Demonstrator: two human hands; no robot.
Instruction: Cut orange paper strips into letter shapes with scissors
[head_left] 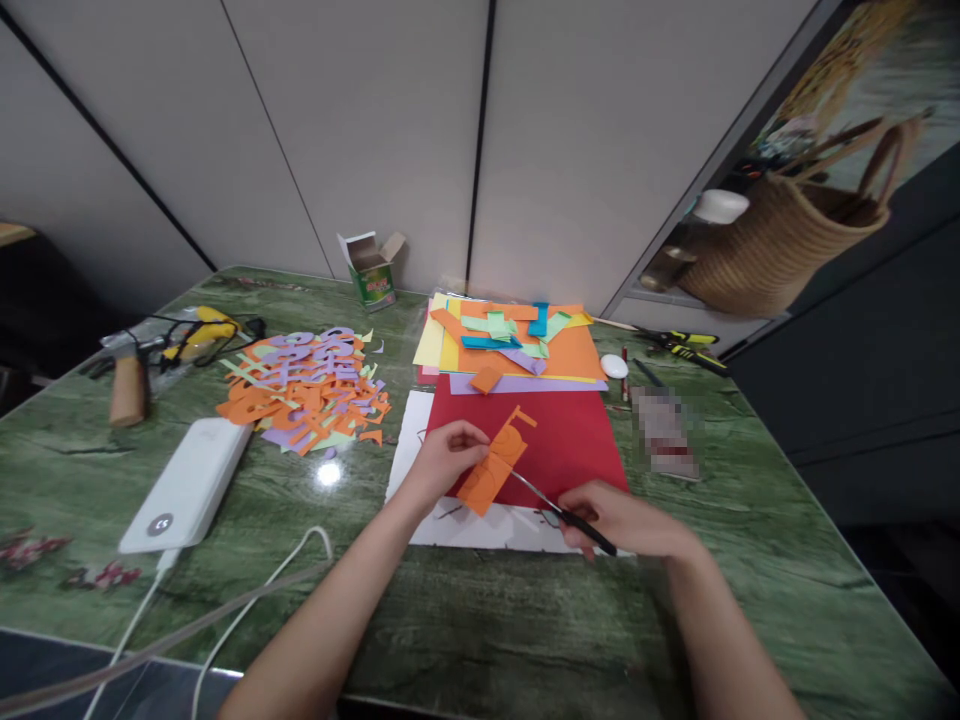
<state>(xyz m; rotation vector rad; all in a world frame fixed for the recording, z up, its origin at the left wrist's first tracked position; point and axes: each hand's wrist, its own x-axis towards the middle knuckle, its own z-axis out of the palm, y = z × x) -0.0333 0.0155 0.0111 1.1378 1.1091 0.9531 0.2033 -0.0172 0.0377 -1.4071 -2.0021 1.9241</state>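
Note:
My left hand (448, 457) pinches an orange paper strip (484, 487) by its left edge. Round outlines are drawn on the strip, and its upper end is cut into a letter-like shape. In my right hand (600, 517) is a pair of scissors (579, 525) with dark handles, its blades pointing up and left and meeting the strip near its middle. Beneath both lie a red sheet (577, 430) and a white sheet (405, 430) with dark marks. Folded colored paper pieces (499, 325) rest on stacked sheets behind.
Cut paper scraps (307, 390) are heaped at left, near a white power bank (187, 485) with a cable. An open box (373, 275) stands by the wall. At right are a white oval object (614, 366), pliers (694, 350) and a woven basket (787, 240).

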